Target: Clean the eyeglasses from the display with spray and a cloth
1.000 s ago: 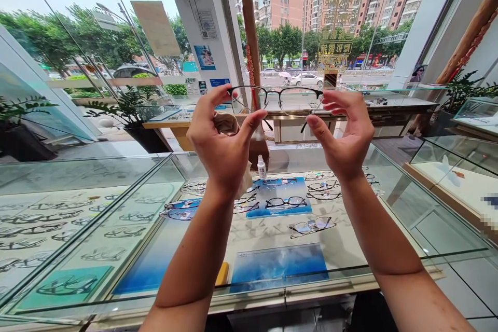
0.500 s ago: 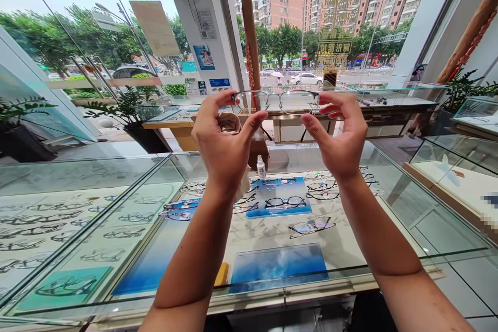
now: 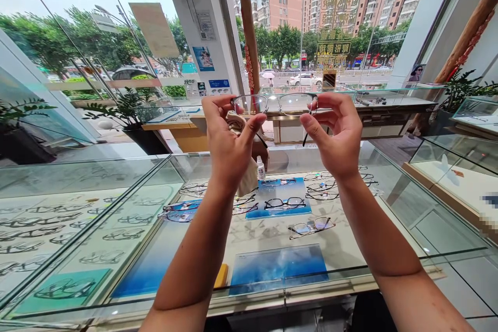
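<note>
Both my hands hold up a pair of eyeglasses (image 3: 274, 97) above the glass counter, level with the window ledge. My left hand (image 3: 229, 135) grips the left end of the dark-topped frame, and a beige cloth (image 3: 246, 180) is tucked in its palm and hangs down behind the wrist. The right end sits in the fingers of my right hand (image 3: 336, 135), with the thumb lower and apart from the rim. The temples point away and down, partly hidden by my thumbs. Below, a small white spray bottle (image 3: 260, 168) stands on the counter.
Under my arms the glass showcase (image 3: 286, 281) holds rows of eyeglasses, blue display cards (image 3: 278, 268) and a yellow object (image 3: 221, 275). Another showcase of frames (image 3: 39, 228) is at the left. A stool (image 3: 277, 159) stands beyond, before a display counter (image 3: 383, 106) by the window.
My left hand has shifted slightly right and my right hand slightly left, with the eyeglasses tilted a little and lowered slightly. More of the hanging cloth shows now.
</note>
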The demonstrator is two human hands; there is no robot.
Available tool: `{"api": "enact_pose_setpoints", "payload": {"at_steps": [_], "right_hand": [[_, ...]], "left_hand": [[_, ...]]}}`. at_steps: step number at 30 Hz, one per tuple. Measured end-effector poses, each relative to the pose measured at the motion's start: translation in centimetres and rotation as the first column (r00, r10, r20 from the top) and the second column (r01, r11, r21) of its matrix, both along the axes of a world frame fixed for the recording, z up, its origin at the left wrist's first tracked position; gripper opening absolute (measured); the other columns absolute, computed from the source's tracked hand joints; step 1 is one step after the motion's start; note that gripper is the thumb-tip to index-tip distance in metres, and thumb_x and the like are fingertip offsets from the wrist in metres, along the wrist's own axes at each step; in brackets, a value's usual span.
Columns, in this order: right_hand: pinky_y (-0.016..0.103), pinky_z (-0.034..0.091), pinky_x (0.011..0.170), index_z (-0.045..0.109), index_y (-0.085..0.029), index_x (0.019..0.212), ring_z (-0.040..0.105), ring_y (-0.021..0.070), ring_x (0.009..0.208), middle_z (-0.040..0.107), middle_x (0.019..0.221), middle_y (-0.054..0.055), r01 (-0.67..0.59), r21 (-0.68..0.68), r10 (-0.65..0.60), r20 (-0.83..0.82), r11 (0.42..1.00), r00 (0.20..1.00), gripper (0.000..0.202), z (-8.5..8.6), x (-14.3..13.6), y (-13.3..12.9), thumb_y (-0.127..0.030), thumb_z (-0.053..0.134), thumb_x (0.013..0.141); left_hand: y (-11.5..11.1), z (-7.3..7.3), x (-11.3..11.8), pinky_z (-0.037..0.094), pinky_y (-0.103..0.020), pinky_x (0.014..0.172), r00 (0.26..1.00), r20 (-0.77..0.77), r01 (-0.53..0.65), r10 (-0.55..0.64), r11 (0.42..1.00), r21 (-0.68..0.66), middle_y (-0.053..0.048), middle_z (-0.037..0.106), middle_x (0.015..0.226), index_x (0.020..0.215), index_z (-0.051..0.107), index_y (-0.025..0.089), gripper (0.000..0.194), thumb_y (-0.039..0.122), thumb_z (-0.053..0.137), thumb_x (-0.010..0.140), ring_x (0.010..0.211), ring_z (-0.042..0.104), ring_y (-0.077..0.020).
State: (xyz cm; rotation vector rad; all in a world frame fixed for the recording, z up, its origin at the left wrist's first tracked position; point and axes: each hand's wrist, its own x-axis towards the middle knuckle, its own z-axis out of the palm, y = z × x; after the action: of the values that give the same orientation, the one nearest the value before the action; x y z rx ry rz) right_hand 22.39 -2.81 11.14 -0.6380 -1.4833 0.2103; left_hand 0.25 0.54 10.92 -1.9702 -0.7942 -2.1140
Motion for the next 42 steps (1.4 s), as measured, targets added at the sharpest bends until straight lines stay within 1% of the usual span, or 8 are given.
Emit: {"api": "enact_pose_setpoints", "payload": {"at_steps": [10,16,18,23,29,34,37,42], "right_hand": [[0.041,0.061,0.096,0.062,-0.034,0.128,0.07,0.0252,0.114,0.069,0.122,0.007,-0.03,-0.02,0.029,-0.064,0.999,0.998,0.042,0.4,0.7,0.3,-0.05,0.078,0.093],[0.041,0.061,0.097,0.063,-0.033,0.128,0.07,0.0259,0.118,0.072,0.124,0.007,-0.065,-0.068,0.06,-0.074,0.996,0.995,0.044,0.5,1.3,0.7,-0.051,0.079,0.091],[0.042,0.062,0.095,0.065,-0.032,0.125,0.073,0.0247,0.111,0.074,0.122,0.006,-0.073,-0.06,0.069,-0.067,0.996,0.995,0.043,0.4,1.5,1.0,-0.051,0.081,0.089],[0.043,0.063,0.092,0.069,-0.032,0.121,0.076,0.0214,0.093,0.078,0.121,0.004,-0.071,-0.05,0.069,-0.041,0.996,0.997,0.042,0.1,1.5,1.4,-0.048,0.086,0.085],[0.046,0.063,0.092,0.072,-0.033,0.124,0.077,0.0225,0.092,0.078,0.125,0.004,0.02,-0.036,-0.02,0.005,0.999,1.0,0.044,0.1,1.6,1.4,-0.05,0.086,0.086],[0.043,0.063,0.088,0.073,-0.032,0.124,0.076,0.0213,0.091,0.076,0.122,0.004,0.076,0.011,-0.076,0.023,0.997,0.997,0.044,0.2,1.8,1.4,-0.049,0.086,0.086],[0.042,0.063,0.085,0.072,-0.032,0.123,0.074,0.0205,0.09,0.074,0.118,0.004,0.133,0.061,-0.136,0.037,0.989,0.99,0.042,0.3,1.7,1.2,-0.051,0.084,0.087],[0.043,0.063,0.085,0.071,-0.033,0.123,0.073,0.0216,0.092,0.073,0.118,0.004,0.253,0.185,-0.268,0.06,0.95,0.962,0.039,0.4,1.6,0.7,-0.052,0.081,0.091]], "left_hand": [[-0.6,0.4,0.2,0.053,-0.034,0.08,1.0,-0.012,0.023,-0.023,0.998,-0.051,-0.005,0.068,0.106,0.127,0.06,0.03,0.055,0.064,0.081,0.09,0.094,0.067,-0.0211],[-1.8,0.9,0.7,0.052,-0.035,0.068,0.994,0.029,0.11,-0.108,0.989,-0.097,-0.004,0.07,0.101,0.122,0.064,0.031,0.055,0.064,0.087,0.084,0.082,0.067,-0.0194],[-2.2,1.0,0.8,0.053,-0.035,0.067,0.995,0.044,0.089,-0.085,0.992,-0.091,-0.003,0.069,0.101,0.121,0.066,0.032,0.056,0.064,0.089,0.081,0.085,0.067,-0.02],[-2.9,1.3,1.1,0.054,-0.036,0.071,0.997,0.05,-0.051,0.052,0.998,-0.03,-0.005,0.068,0.103,0.118,0.069,0.033,0.054,0.062,0.092,0.079,0.095,0.068,-0.0226],[-3.1,1.4,0.9,0.053,-0.04,0.075,0.993,0.012,-0.117,0.116,0.992,0.044,-0.005,0.068,0.106,0.118,0.07,0.033,0.049,0.055,0.093,0.08,0.092,0.066,-0.0239],[-3.2,1.5,0.8,0.055,-0.045,0.084,0.984,0.007,-0.178,0.178,0.982,0.065,-0.007,0.068,0.109,0.117,0.073,0.034,0.049,0.059,0.093,0.079,0.098,0.065,-0.0269],[-3.4,1.7,0.8,0.057,-0.047,0.089,0.981,0.005,-0.195,0.195,0.98,0.044,-0.009,0.069,0.109,0.115,0.075,0.035,0.046,0.061,0.091,0.081,0.103,0.065,-0.0287],[-3.0,1.6,0.5,0.058,-0.044,0.088,0.989,-0.025,-0.146,0.146,0.989,-0.03,-0.009,0.07,0.109,0.12,0.076,0.032,0.049,0.065,0.086,0.085,0.108,0.065,-0.0288]]}}
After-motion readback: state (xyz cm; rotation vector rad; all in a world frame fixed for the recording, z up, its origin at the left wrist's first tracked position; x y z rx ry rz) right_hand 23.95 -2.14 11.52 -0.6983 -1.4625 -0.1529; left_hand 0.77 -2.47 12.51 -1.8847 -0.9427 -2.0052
